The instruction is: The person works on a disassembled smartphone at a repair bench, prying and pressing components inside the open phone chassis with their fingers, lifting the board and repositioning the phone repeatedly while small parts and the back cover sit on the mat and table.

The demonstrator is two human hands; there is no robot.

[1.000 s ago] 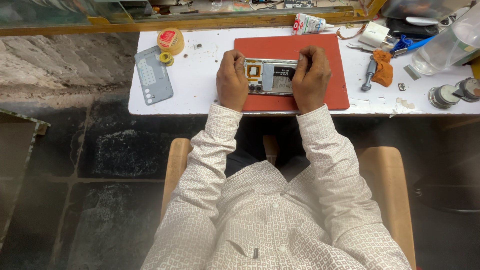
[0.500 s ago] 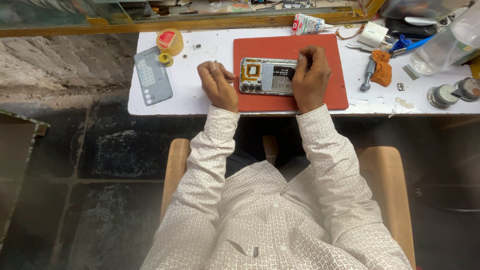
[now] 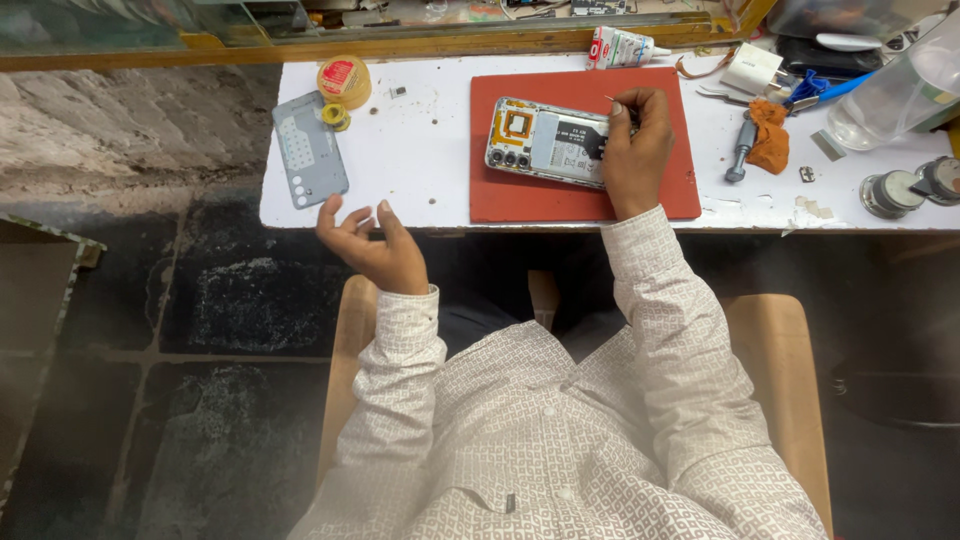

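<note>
1. Phone (image 3: 545,142) with its back cover off lies flat on the red mat (image 3: 530,195), inner parts facing up, at 12 o'clock from the person's chest.
2. Right hand (image 3: 635,150) rests on the phone's right end, its fingers curled and pinching a thin pointed tool (image 3: 612,100) whose tip sticks out toward 11 o'clock; what kind of tool it is cannot be told.
3. Left hand (image 3: 365,240) hangs off the near edge of the white tabletop (image 3: 420,150), at 9 o'clock from the mat, fingers loosely spread and holding nothing.
4. Grey back cover (image 3: 310,150) lies flat on the tabletop at 11 o'clock from the left hand, near it but apart.
5. Yellow tape roll (image 3: 343,80) sits just beyond the cover at 12 o'clock.
6. Glue tube (image 3: 622,47) lies at the mat's far edge.
7. Screwdriver (image 3: 740,150) and an orange cloth (image 3: 770,135) lie side by side at 3 o'clock from the mat.
</note>
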